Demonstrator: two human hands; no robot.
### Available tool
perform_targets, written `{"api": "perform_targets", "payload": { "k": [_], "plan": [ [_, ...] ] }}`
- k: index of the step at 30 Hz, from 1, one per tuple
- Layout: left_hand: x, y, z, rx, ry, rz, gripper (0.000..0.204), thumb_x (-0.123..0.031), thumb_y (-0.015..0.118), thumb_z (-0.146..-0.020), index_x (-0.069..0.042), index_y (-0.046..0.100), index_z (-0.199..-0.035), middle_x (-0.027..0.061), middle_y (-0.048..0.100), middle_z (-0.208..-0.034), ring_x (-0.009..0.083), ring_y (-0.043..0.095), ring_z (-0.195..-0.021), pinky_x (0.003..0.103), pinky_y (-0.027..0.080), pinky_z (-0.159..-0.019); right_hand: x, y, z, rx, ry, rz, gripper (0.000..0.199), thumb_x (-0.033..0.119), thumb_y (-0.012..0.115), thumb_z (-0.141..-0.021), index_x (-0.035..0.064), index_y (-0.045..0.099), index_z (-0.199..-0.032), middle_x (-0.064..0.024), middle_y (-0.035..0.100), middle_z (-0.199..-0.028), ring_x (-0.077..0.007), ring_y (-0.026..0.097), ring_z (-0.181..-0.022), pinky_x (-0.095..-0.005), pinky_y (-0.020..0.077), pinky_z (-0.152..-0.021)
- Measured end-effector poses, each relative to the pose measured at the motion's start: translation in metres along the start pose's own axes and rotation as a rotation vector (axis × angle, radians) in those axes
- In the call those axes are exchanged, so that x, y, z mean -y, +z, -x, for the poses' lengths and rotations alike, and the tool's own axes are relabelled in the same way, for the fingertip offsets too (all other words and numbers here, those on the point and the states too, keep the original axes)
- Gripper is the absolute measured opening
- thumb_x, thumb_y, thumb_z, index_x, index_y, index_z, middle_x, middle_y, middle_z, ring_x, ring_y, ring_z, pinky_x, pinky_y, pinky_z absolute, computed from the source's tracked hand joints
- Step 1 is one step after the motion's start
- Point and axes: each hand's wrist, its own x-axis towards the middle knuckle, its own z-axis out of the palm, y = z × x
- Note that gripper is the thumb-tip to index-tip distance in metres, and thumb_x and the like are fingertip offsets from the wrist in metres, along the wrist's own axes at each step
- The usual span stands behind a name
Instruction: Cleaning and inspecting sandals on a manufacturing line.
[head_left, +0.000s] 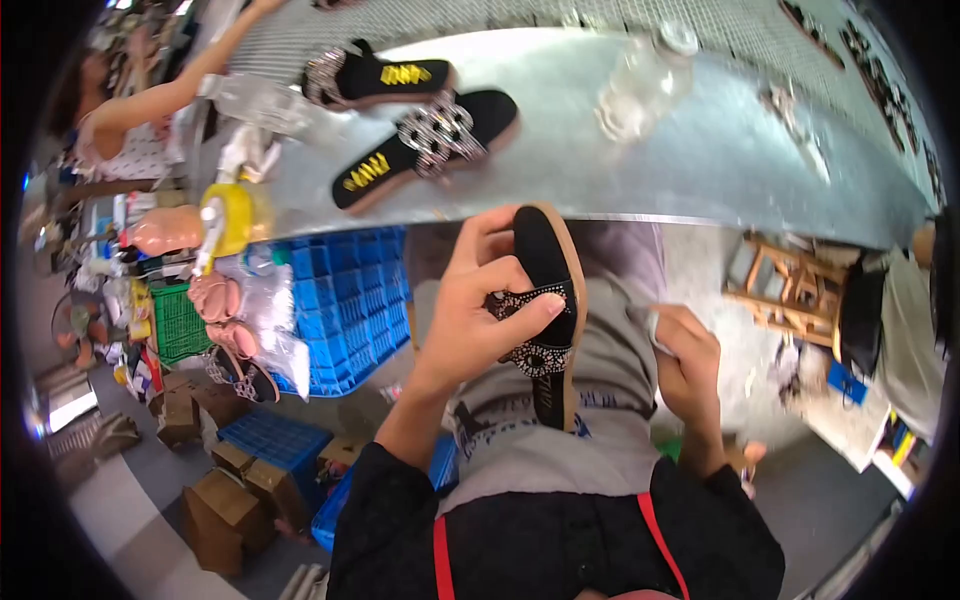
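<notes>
My left hand (490,310) is closed round a black slide sandal (545,245) with a rhinestone-studded strap, its thumb pressing on the strap. The sandal is upright over my lap, toe toward the table, its tan sole edge facing right. To the right, beside my thigh, my right hand (687,355) is closed with a small white scrap (656,330), perhaps cloth, at its fingertips. On the metal table ahead lie two black sandals with jewelled straps, the nearer sandal (425,145) and the farther sandal (385,80).
A clear bottle (645,85) and a lying plastic bottle (265,105) are on the table (560,190). Yellow tape (235,218) is at its left end. A blue crate (350,310) stands left of my legs, a wooden stool (790,295) to the right. Another person's arm (180,90) reaches in.
</notes>
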Motion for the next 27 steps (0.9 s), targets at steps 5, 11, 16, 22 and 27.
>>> {"api": "perform_targets", "payload": {
  "k": [5,11,16,22,27],
  "plan": [
    [-0.102,-0.066,-0.131,-0.012,0.265,-0.526,0.029,-0.023,0.083,-0.081,-0.006,0.06,-0.072,0.0023,0.06,-0.085,0.0105,0.059,-0.089,0.025,0.044,-0.08,-0.005,0.01,-0.023,0.018,0.004,-0.114,0.043,-0.018,0.049,-0.08,-0.0018,0.072,-0.111,-0.0151,0.072,-0.108,-0.029,0.071,-0.097,-0.0301,0.0539,-0.085],
    [-0.067,-0.2,-0.322,-0.469,0.716,-1.797,0.025,-0.023,0.056,-0.099,-0.008,0.073,-0.108,0.0267,0.064,-0.107,0.0427,0.062,-0.098,0.054,0.05,-0.08,-0.005,0.024,-0.03,0.084,-0.103,-0.153,0.038,-0.017,0.049,-0.082,-0.0021,0.071,-0.109,-0.0156,0.07,-0.102,-0.0283,0.069,-0.096,-0.0318,0.0521,-0.086],
    [-0.037,-0.103,-0.192,0.046,0.399,-1.044,0.04,-0.037,0.067,-0.093,0.0,0.073,-0.105,0.0191,0.072,-0.1,0.0365,0.068,-0.095,0.042,0.054,-0.086,-0.032,0.036,-0.005,-0.017,0.063,-0.223,0.027,-0.014,0.055,-0.087,-0.0024,0.07,-0.106,-0.0146,0.07,-0.099,-0.0268,0.068,-0.093,-0.0311,0.0514,-0.085],
    [-0.01,-0.073,-0.117,0.349,0.274,-1.613,0.072,-0.039,0.079,-0.079,-0.011,0.054,-0.141,0.0151,0.059,-0.134,0.0384,0.049,-0.134,0.052,0.038,-0.113,-0.028,0.044,-0.007,0.086,0.199,-0.296,0.024,-0.012,0.057,-0.089,-0.0028,0.07,-0.107,-0.0132,0.07,-0.098,-0.0255,0.067,-0.091,-0.0303,0.051,-0.083],
    [-0.003,-0.08,-0.143,0.33,0.386,-1.564,0.073,-0.04,0.079,-0.079,-0.01,0.054,-0.141,0.0154,0.06,-0.134,0.036,0.051,-0.13,0.05,0.043,-0.11,-0.02,0.046,-0.031,0.147,0.065,-0.278,0.022,-0.01,0.058,-0.091,-0.0026,0.07,-0.108,-0.0126,0.07,-0.099,-0.0253,0.067,-0.091,-0.0303,0.0512,-0.082]
  ]
}}
